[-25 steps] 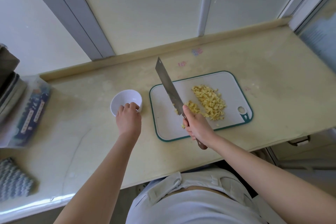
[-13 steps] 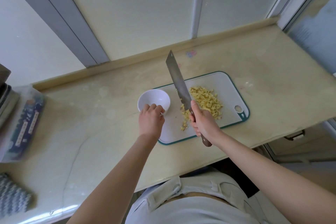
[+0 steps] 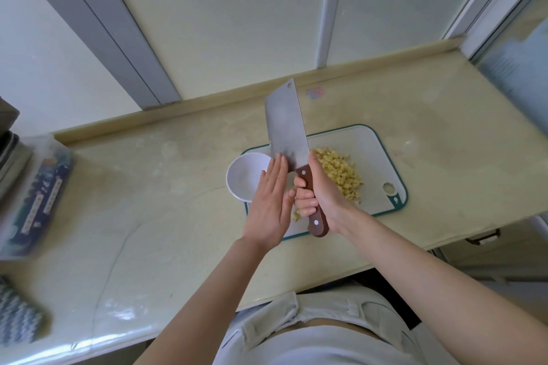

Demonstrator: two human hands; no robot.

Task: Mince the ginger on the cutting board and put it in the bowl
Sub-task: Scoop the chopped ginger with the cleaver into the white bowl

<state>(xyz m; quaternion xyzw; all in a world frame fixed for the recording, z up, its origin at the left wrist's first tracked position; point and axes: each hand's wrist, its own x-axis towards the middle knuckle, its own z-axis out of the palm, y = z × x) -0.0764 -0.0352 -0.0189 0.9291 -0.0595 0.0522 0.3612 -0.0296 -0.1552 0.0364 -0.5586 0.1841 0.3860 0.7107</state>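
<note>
Pale bench (image 3: 148,201), white cutting board (image 3: 376,163), knife (image 3: 284,127) pointing to 12 o'clock, right hand (image 3: 321,195) gripping its handle, left hand (image 3: 268,207) flat, fingers (image 3: 277,167) on the blade, white bowl (image 3: 243,178) at board's 9 o'clock, chopped ginger (image 3: 341,175) on board, 3 o'clock of knife

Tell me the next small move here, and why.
Probably lower the cleaver beside the ginger and scoop it onto the blade: the bowl looks empty, the minced pile lies on the cutting board, and the left hand rests flat against the raised blade.

Matt steel cleaver blade (image 3: 286,127), seemingly wooden handle (image 3: 314,213)
</note>
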